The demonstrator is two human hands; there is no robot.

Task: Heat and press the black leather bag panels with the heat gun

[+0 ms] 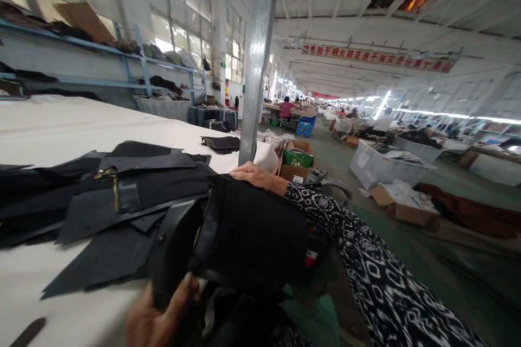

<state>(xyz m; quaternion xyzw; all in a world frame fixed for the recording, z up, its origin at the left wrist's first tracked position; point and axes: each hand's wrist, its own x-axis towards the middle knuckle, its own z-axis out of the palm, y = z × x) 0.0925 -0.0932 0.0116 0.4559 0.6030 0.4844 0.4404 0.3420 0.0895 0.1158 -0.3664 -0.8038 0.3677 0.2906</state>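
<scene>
A black bag, or a sewn bag part, is held up at the edge of the white table. My right hand grips its top edge, fingers closed over the far side. Lower down, my left hand is closed on the bag's lower left side, thumb on top; it is partly blurred. A stiff black side panel of the bag sticks out toward the table. Left of it lie overlapping black fabric pieces, one with a gold zipper.
The white table stretches off to the left, with a folded black piece near its far end. A metal post rises beside it. Boxes and a grey bin stand on the floor at right; people work farther back.
</scene>
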